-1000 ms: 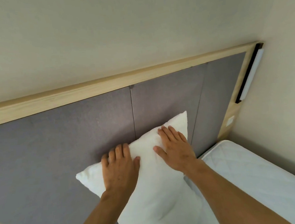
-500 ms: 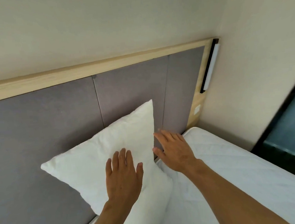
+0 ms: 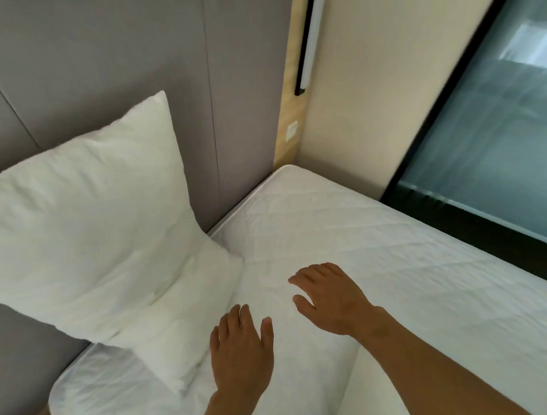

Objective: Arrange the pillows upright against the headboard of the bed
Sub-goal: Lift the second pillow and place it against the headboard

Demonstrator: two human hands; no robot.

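Note:
A white pillow [image 3: 95, 229] stands upright on the white quilted mattress [image 3: 367, 238], leaning against the grey padded headboard [image 3: 120, 55] at the left. My left hand [image 3: 241, 349] hovers over the mattress just right of the pillow's lower corner, fingers apart, holding nothing. To its right, my right hand [image 3: 329, 298] is open above the mattress, well away from the pillow. Neither hand touches the pillow. No second pillow is in view.
A wooden frame strip [image 3: 289, 106] borders the headboard on the right, with a wall light bar [image 3: 311, 32] and a switch plate [image 3: 291, 130]. A beige wall meets a dark-framed glass panel [image 3: 496, 121] along the bed's right side.
Both hands have left the pillow and drawn back over the mattress. The pillow stays leaning on the headboard. The view has swung down and to the right.

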